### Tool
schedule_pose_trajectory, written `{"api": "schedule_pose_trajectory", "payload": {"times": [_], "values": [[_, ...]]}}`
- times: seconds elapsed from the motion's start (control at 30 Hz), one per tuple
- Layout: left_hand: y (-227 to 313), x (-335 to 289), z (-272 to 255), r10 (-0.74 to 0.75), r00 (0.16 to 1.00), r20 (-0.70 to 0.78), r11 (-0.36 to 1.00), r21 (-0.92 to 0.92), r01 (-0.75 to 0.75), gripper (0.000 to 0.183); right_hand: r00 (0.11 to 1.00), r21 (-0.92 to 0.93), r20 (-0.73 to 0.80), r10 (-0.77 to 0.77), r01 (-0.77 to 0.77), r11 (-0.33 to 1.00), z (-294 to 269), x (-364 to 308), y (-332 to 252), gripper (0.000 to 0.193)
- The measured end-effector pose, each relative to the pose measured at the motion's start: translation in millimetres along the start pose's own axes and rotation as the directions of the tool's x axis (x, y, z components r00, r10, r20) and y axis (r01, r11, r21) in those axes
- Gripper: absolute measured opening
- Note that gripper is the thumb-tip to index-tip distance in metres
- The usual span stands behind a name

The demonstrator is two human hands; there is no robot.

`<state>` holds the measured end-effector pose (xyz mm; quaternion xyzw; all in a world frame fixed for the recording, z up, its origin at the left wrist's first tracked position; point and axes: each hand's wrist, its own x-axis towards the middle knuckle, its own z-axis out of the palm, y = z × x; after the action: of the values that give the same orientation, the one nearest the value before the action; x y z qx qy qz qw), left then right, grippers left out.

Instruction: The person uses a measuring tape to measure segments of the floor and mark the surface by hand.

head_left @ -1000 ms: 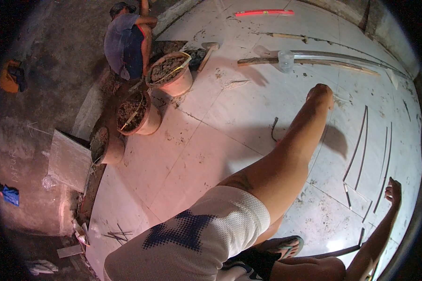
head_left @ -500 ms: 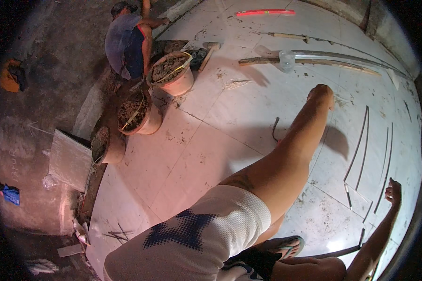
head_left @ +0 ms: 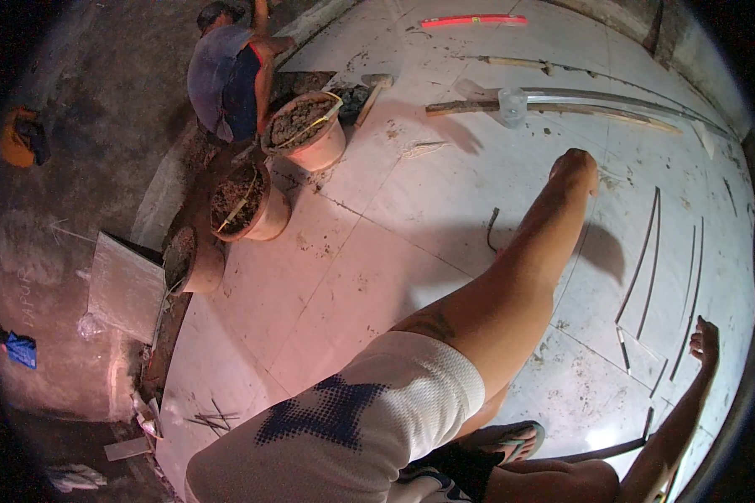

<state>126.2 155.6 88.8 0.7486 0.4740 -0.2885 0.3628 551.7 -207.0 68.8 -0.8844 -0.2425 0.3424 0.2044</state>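
Note:
My left hand (head_left: 574, 171) is stretched out over the pale floor tiles (head_left: 445, 197), its back toward me. The fingers curl under in a fist, and whatever may be inside is hidden. A short dark curved piece (head_left: 492, 230) lies left of that forearm. Low at the right, my right hand (head_left: 705, 342) hovers beside a thin dark strip (head_left: 687, 335), fingers loosely curled with nothing visible in them. More narrow dark strips (head_left: 639, 256) lie on the tiles between the two hands.
Mortar-filled buckets (head_left: 319, 152) line the left edge of the tiling, near a crouching co-worker (head_left: 221, 80). A mallet (head_left: 372, 101) lies beside them. Farther off are a red level (head_left: 475, 21), long bars (head_left: 612, 99) and a clear cup (head_left: 512, 109). A loose tile (head_left: 126, 285) leans at left.
The co-worker's outstretched hand has drawn slightly back toward the body. My own hands have stayed in nearly the same place.

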Motion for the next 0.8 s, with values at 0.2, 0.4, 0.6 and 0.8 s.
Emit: {"api": "schedule_pose_trajectory", "payload": {"times": [0.2,0.4,0.6,0.8], "values": [[-1.8,9.8,-5.7,-0.039,0.999,-0.023,0.997,-0.065,0.038,0.058,1.0,-0.008,-0.01,0.007,-0.007,1.0,6.4,-2.5,-8.3,0.054],[0.2,4.1,-0.8,-0.035,0.99,-0.139,0.991,-0.13,0.017,0.054,1.0,-0.007,-0.011,0.01,-0.01,1.0,4.2,-9.8,-8.7,0.055],[-0.2,-7.3,-1.7,-0.01,1.0,-0.004,1.0,0.024,0.01,0.064,0.999,0.01,-0.049,0.003,-0.002,1.0,6.8,-21.9,-14.8,0.056],[2.8,-14.5,-3.0,0.0,1.0,0.002,1.0,0.028,0.0,0.064,0.999,-0.008,-0.042,-0.009,0.009,1.0,-1.0,-12.6,-8.0,0.057]]}}
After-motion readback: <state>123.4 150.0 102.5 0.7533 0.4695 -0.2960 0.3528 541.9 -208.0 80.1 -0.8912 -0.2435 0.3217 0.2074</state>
